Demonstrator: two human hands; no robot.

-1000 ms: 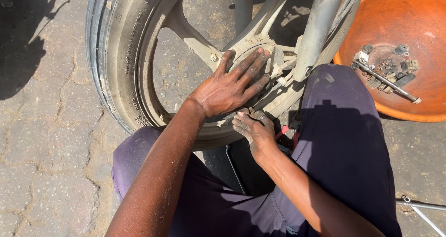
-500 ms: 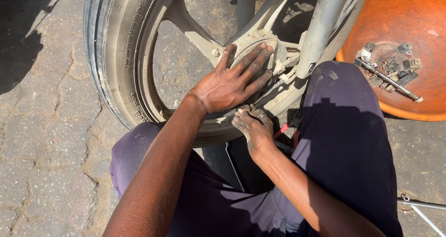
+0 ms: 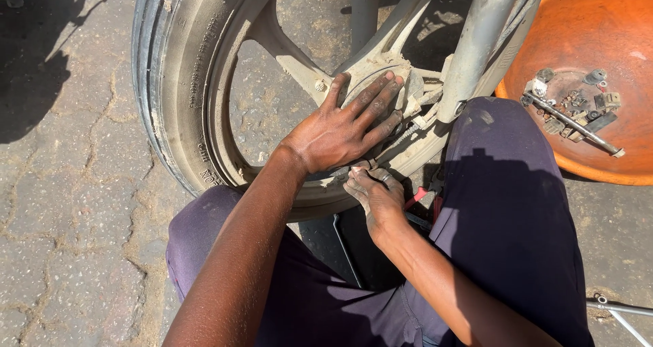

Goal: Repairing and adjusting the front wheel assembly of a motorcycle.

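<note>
The dusty wheel [image 3: 183, 95] stands upright right in front of you, its tyre running from the top of the view down towards your left knee, its pale spokes meeting at the hub [image 3: 381, 81] just above your hands. The fork leg [image 3: 479, 41], a grey tube, slants down from the top right to the hub, so its long axis leans slightly left as it descends and ends just right of your fingertips. To the right of your right knee, well apart from both hands, sits the orange basin [image 3: 598, 20], round and shallow, holding a long metal rod and a scatter of small grey and brassy parts at its bottom. Raised lettering runs along the tyre's sidewall near your left forearm. Your left hand [image 3: 340, 129] lies flat and spread wide on the hub, fingers pointing up and right, palm pressing on the metal; it is the nearer one to the hub. Your right hand [image 3: 374, 194] sits just below it, near the rim's lower edge, fingers curled narrow around something small; I cannot tell what it grips. A red-handled tool [image 3: 416, 197] peeks out just beside that hand.
</note>
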